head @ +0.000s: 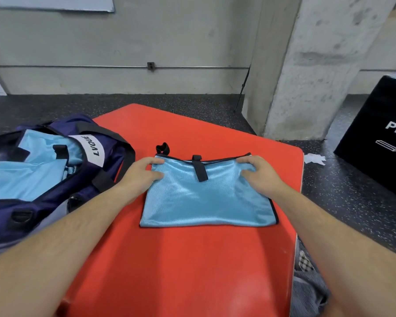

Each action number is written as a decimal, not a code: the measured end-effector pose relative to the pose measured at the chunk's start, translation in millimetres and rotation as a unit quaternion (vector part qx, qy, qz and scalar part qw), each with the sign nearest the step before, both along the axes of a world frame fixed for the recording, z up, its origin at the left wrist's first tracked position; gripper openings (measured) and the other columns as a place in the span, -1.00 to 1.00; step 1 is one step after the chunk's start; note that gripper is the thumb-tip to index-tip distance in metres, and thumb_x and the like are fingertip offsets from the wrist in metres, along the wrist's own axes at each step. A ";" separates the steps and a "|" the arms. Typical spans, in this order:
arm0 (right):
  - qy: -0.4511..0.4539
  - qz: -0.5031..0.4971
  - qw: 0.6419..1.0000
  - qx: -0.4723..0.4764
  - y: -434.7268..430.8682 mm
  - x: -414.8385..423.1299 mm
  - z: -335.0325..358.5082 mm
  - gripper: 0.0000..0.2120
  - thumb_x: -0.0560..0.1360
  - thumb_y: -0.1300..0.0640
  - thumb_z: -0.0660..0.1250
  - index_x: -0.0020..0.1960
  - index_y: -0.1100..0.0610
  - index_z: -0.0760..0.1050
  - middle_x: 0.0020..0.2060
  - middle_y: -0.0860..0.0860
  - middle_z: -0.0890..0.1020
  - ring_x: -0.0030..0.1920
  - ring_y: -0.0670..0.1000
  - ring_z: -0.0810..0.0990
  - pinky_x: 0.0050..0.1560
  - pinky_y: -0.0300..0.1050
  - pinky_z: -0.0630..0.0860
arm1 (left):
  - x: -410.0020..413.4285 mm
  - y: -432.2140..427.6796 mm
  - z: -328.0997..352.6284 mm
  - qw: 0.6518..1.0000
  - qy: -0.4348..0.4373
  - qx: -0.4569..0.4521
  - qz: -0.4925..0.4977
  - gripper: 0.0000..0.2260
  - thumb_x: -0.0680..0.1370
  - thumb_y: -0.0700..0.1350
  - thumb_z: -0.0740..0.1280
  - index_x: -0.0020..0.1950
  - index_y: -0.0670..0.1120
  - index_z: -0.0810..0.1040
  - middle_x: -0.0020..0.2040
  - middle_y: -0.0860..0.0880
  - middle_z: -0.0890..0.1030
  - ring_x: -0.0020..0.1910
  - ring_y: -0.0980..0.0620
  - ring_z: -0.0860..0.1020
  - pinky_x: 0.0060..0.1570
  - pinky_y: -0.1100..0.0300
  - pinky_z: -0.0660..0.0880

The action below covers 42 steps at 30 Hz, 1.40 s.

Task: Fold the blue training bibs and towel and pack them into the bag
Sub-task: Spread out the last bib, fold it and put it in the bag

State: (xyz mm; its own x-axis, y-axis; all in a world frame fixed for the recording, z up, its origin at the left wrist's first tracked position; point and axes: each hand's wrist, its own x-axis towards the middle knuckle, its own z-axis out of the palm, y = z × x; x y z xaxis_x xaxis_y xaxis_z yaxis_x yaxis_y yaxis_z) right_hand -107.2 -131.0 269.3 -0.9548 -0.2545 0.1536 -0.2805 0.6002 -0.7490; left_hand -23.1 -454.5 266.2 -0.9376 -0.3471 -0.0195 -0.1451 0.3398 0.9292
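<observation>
Red padded mat (192,259) fills the foreground. On it a folded light blue bib (206,202) lies flat, with a short black strap over its far edge. The left hand (142,173) grips the bib's far left corner. The right hand (258,172) bunches the far right corner in curled fingers. Left of the mat, an open navy bag (46,209) holds more blue bibs (32,175). Farther right, a black box (375,145) stands near a concrete pillar (306,76).

The left hand (140,175) and right hand (258,176) are bare, on bare, lightly haired forearms. Right of the red mat (192,271) shows blue-grey ribbed cloth (309,291), seemingly worn.
</observation>
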 end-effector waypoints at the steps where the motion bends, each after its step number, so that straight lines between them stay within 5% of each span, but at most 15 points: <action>1: 0.004 -0.002 1.000 0.004 -1.4 -3.4 -2.9 -0.63 0.56 0.30 0.24 0.31 0.04 0.54 0.18 -0.05 0.47 -0.07 0.10 0.60 -0.20 -0.18 0.58 | -3.1 -0.1 -1.1 1.000 -0.003 -0.005 0.003 -0.68 0.49 -0.24 0.44 0.19 0.06 0.63 0.20 -0.01 0.59 0.04 0.03 0.62 -0.06 0.20 0.54; 4: 0.006 -0.004 0.999 0.045 -3.6 -12.1 -13.9 -0.62 0.56 0.27 0.23 0.34 0.03 0.51 0.14 -0.01 0.43 -0.03 -0.02 0.52 -0.17 -0.35 0.44 | -14.0 0.5 -8.2 0.999 -0.023 -0.045 0.009 -0.66 0.51 -0.22 0.40 0.25 0.08 0.59 0.24 0.03 0.55 0.03 0.08 0.59 -0.12 0.27 0.49; 7: -0.015 -0.024 0.975 0.222 -2.9 -17.7 -25.1 -0.60 0.57 0.06 0.24 0.40 -0.12 0.42 0.34 -0.03 0.35 0.31 0.13 0.36 0.31 -0.04 0.32 | -19.7 5.0 -15.9 0.989 -0.053 -0.140 -0.007 -0.61 0.54 -0.24 0.34 0.36 0.00 0.52 0.28 0.07 0.45 0.19 0.06 0.46 0.04 0.32 0.39; 9: -0.012 -0.029 0.962 0.273 -2.6 -15.4 -24.7 -0.57 0.57 -0.02 0.21 0.43 -0.21 0.37 0.49 -0.04 0.23 0.40 0.14 0.23 0.40 0.05 0.18 | -23.0 6.3 -22.1 0.978 -0.059 -0.201 -0.010 -0.59 0.56 -0.22 0.31 0.40 -0.01 0.49 0.36 0.03 0.40 0.37 -0.03 0.34 0.30 0.22 0.28; 15: -0.034 -0.001 0.955 0.295 -2.2 -11.4 -20.8 -0.53 0.59 -0.07 0.15 0.49 -0.26 0.26 0.53 -0.05 0.22 0.47 0.10 0.17 0.42 0.05 0.11 | -20.0 8.2 -24.4 0.949 -0.089 -0.301 -0.029 -0.58 0.57 -0.16 0.26 0.44 0.04 0.42 0.46 -0.01 0.34 0.41 -0.12 0.25 0.39 0.04 0.20; 18: 0.070 -0.009 0.953 0.296 -2.6 -6.0 -20.7 -0.56 0.54 -0.04 0.25 0.42 -0.21 0.38 0.51 0.00 0.22 0.47 0.11 0.15 0.38 0.05 0.14 | -16.3 11.9 -21.7 0.938 -0.089 -0.335 -0.017 -0.57 0.56 -0.14 0.27 0.44 0.06 0.42 0.46 -0.02 0.28 0.40 -0.10 0.24 0.39 0.04 0.19; 22: 0.128 0.065 0.964 0.224 -27.6 3.6 -21.1 -0.71 0.53 0.11 0.27 0.20 -0.16 0.56 0.24 -0.13 0.42 0.29 0.02 0.29 0.14 -0.12 0.13 | -9.6 25.2 -18.1 0.913 -0.032 -0.406 0.017 -0.62 0.53 -0.09 0.31 0.35 0.07 0.51 0.31 -0.02 0.29 0.26 -0.09 0.27 0.26 0.04 0.24; 26: 0.087 0.112 0.965 0.219 -60.1 8.0 -23.9 -0.58 0.53 0.27 0.17 0.16 -0.16 0.60 0.10 -0.20 0.43 0.15 -0.01 0.30 0.25 -0.09 0.18 | -8.6 42.1 -18.1 0.913 -0.025 -0.403 -0.057 -0.67 0.56 0.01 0.31 0.33 0.07 0.52 0.25 0.03 0.36 0.28 -0.03 0.31 0.19 0.09 0.22; 29: 0.077 0.126 0.970 0.194 -75.8 10.0 -20.3 -0.31 0.45 0.36 0.11 0.44 -0.22 0.39 0.34 -0.24 0.40 0.15 -0.05 0.25 0.32 -0.09 0.16 | -4.9 49.1 -19.6 0.903 -0.051 -0.412 -0.110 -0.62 0.58 0.16 0.29 0.39 0.13 0.46 0.32 0.07 0.34 0.39 0.01 0.26 0.30 0.05 0.20; 31: 0.068 0.123 0.978 0.157 -81.8 9.6 -16.2 -0.19 0.44 0.36 0.11 0.55 -0.27 0.15 0.52 -0.29 0.21 0.32 -0.05 0.23 0.34 -0.11 0.08 | -2.4 49.4 -18.5 0.894 -0.069 -0.423 -0.130 -0.55 0.57 0.25 0.25 0.43 0.14 0.41 0.36 0.08 0.31 0.41 0.01 0.22 0.34 0.03 0.17; 37: 0.000 0.121 0.949 0.291 -83.4 4.6 -22.9 -0.52 0.60 -0.04 0.14 0.50 -0.28 0.23 0.61 -0.02 0.01 0.60 0.01 -0.09 0.53 0.05 -0.16 | 0.2 48.3 -13.6 0.873 -0.110 -0.441 -0.175 -0.28 0.46 0.46 0.22 0.53 0.16 0.26 0.50 0.11 0.21 0.48 0.02 0.12 0.40 0.02 0.10; 42: 0.006 0.085 0.905 0.417 -80.0 9.9 -5.1 -0.44 0.56 -0.30 0.04 0.54 -0.28 0.14 0.51 0.00 0.23 0.48 0.10 0.15 0.46 0.08 0.02 | -2.6 43.1 -12.2 0.855 -0.130 -0.462 -0.196 -0.29 0.50 0.43 0.20 0.58 0.17 0.18 0.62 0.05 0.05 0.58 0.00 -0.01 0.48 -0.02 -0.02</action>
State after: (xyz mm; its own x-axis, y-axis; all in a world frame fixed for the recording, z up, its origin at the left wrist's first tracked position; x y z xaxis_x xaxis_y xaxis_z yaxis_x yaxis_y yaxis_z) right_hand -97.3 -211.0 264.2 -0.8902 -0.4303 -0.1494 -0.4277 0.9025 -0.0507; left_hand -25.7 -411.4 254.0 -0.9911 0.0139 -0.1321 -0.0118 0.9813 0.1921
